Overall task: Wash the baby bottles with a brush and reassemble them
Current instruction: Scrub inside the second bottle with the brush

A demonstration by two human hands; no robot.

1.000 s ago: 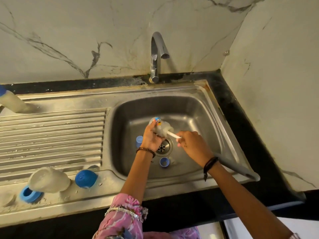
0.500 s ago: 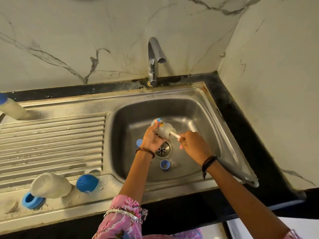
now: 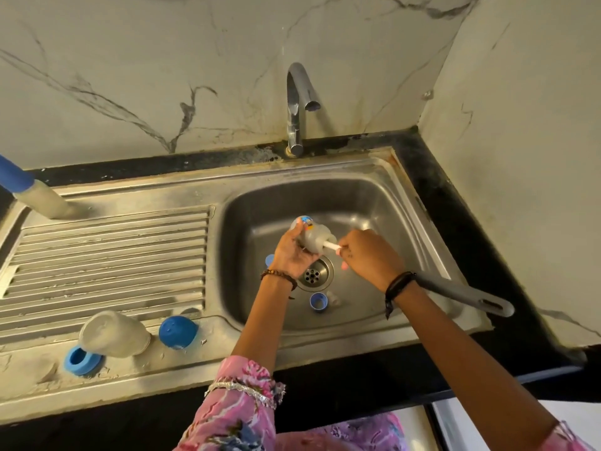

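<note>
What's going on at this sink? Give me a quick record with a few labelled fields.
Left hand: holds a small clear baby bottle over the steel sink basin.
Right hand: grips the white brush handle pushed into the bottle.
Basin floor: blue ring near the drain.
Drainboard: blue cap, cloudy upturned bottle.
Tap: no water visible.

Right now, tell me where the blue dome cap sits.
In the head view, the blue dome cap sits on the sink's front ledge, left of the basin, beside an overturned bottle.
</note>
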